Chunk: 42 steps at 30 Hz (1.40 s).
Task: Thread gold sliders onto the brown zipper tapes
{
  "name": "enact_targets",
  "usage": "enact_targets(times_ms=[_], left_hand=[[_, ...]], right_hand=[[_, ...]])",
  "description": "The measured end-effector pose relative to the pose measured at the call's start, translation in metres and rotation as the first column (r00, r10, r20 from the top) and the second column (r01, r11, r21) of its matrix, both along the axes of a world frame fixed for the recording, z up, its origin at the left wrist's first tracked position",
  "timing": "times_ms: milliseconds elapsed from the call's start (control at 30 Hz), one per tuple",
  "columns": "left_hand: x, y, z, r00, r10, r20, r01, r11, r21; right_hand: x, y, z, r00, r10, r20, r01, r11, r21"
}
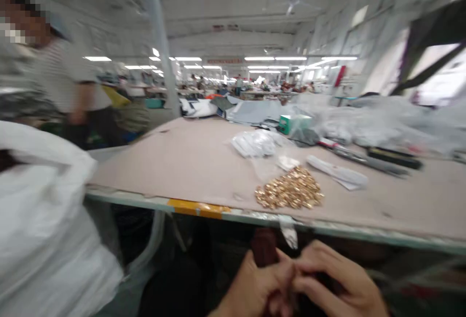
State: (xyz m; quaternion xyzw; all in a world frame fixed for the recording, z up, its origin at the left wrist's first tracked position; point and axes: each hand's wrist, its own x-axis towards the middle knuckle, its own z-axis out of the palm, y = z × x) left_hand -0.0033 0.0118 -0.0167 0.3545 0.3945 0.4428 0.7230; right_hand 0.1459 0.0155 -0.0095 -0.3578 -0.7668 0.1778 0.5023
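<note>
Beige worktop (174,157) spans the view. Below its near edge, the right hand (338,278), its hold unclear, curls against the left hand (257,283). Gold pieces (289,188) lie heaped on top; a dark maroon item (264,247) juts from the left's closed grip.

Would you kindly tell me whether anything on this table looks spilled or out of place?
The gold-coloured pieces might: they lie heaped loose, without a container, near the front edge of the table, though perhaps deliberately.
</note>
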Motion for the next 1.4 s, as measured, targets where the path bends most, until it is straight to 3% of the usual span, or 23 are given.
enact_targets(times_ms=[67, 167, 433, 533, 600, 700, 767, 933, 1133, 1200, 1333, 1400], left_hand=[[0.007, 0.004, -0.006, 0.998, -0.024, 0.064, 0.027, 0.999, -0.043], [0.009, 0.010, -0.013, 0.995, -0.041, 0.090, 0.050, 0.994, -0.100], [0.004, 0.008, -0.010, 0.994, -0.080, 0.072, 0.089, 0.986, -0.138], [0.004, 0.008, -0.010, 0.988, -0.126, 0.085, 0.137, 0.981, -0.136], [0.004, 0.007, -0.010, 0.983, -0.159, 0.090, 0.170, 0.977, -0.128], [0.005, 0.005, -0.006, 0.981, -0.181, 0.066, 0.188, 0.974, -0.125], [0.007, 0.004, -0.004, 0.984, -0.174, 0.031, 0.176, 0.976, -0.128], [0.009, 0.005, -0.005, 0.986, -0.163, -0.045, 0.158, 0.983, -0.092], [0.015, 0.010, -0.007, 0.979, -0.164, -0.120, 0.177, 0.979, 0.103], [0.017, 0.008, -0.004, 0.983, -0.137, -0.119, 0.145, 0.987, 0.068], [0.018, 0.003, -0.003, 0.986, -0.132, -0.101, 0.128, 0.991, -0.043], [0.018, 0.003, -0.006, 0.991, -0.116, -0.059, 0.114, 0.993, -0.036]], right_hand=[[0.016, -0.008, 0.003, 0.997, -0.071, -0.010, 0.069, 0.994, -0.084], [0.023, -0.005, 0.000, 0.977, -0.205, -0.051, 0.201, 0.976, -0.085], [0.013, 0.005, -0.004, 0.982, -0.188, 0.000, 0.187, 0.977, -0.106], [0.011, 0.005, 0.000, 0.975, -0.223, 0.006, 0.220, 0.959, -0.177], [0.009, 0.008, 0.001, 0.962, -0.260, -0.086, 0.215, 0.911, -0.352], [0.005, 0.017, -0.002, 0.894, -0.301, -0.332, 0.011, 0.756, -0.655], [0.003, 0.021, -0.005, 0.850, -0.314, -0.423, -0.100, 0.692, -0.715], [0.001, 0.008, -0.003, 0.843, -0.356, -0.404, 0.033, 0.784, -0.620], [-0.007, -0.012, 0.007, 0.934, -0.245, -0.261, 0.093, 0.871, -0.483], [-0.008, -0.012, 0.006, 0.918, -0.249, -0.309, 0.055, 0.851, -0.522], [-0.004, -0.008, 0.002, 0.808, -0.263, -0.527, -0.193, 0.728, -0.658], [-0.002, -0.007, 0.000, 0.757, -0.273, -0.593, -0.268, 0.699, -0.664]])
